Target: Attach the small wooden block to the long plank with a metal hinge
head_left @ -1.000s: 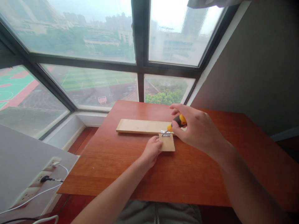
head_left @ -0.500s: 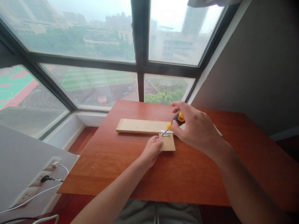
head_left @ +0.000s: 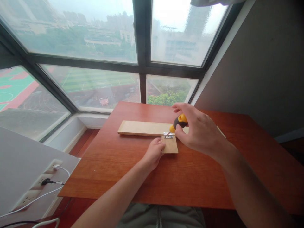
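Observation:
My left hand (head_left: 155, 150) pinches the left edge of a small square wooden piece (head_left: 171, 147). A silver metal hinge (head_left: 168, 135) joins that piece to a long pale wooden board (head_left: 141, 128) lying behind it. In my right hand (head_left: 199, 129) is a screwdriver with a yellow and black handle (head_left: 178, 123), tilted down to the left. Its tip meets the near left part of the hinge; any screw head under the tip is too small to make out. The right hand hides the middle of the long board.
The reddish-brown wooden table (head_left: 114, 171) bears the boards. Large windows (head_left: 99, 85) rise beyond its far edge. At the lower left, wall sockets (head_left: 39, 183) hold plugs with white and black cables. A grey wall (head_left: 256, 72) stands to the right.
The screwdriver handle has turned slightly in my right hand, whose fingers have shifted a little. My left hand and the boards look almost the same.

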`<state>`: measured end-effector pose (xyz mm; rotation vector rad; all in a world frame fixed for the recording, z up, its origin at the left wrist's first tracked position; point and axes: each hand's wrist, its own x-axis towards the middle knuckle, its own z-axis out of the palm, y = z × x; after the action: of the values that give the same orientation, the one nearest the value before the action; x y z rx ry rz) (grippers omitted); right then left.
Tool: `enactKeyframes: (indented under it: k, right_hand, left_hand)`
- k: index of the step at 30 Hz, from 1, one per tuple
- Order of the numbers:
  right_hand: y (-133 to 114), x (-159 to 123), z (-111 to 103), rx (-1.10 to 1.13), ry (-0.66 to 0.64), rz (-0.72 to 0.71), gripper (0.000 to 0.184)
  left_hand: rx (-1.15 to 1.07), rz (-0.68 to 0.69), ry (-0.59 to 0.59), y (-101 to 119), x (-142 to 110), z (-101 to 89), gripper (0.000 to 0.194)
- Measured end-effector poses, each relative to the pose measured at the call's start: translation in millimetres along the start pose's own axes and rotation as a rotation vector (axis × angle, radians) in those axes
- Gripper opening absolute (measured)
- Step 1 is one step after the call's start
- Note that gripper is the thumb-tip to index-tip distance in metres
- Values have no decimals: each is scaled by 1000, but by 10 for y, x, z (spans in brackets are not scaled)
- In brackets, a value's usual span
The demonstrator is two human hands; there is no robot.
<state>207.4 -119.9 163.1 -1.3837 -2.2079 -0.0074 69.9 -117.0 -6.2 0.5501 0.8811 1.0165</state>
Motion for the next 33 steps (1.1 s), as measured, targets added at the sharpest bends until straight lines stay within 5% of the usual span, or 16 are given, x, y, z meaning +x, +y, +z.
enactKeyframes:
  k: [5, 14, 22, 33]
  right_hand:
    - [-16, 6, 48, -94, 51, 65, 37]
    - [19, 13, 68, -29, 80, 48, 45]
    - [0, 18, 60, -93, 84, 57, 21]
    - [44, 28, 88, -21, 97, -6, 38]
  left_hand:
    - [-2, -4, 1, 3, 0, 2, 23]
    - [-11, 7, -15, -3, 0, 7, 20]
    - [2, 17, -21, -13, 5, -1, 21]
    - [10, 6, 15, -32, 13, -11, 24]
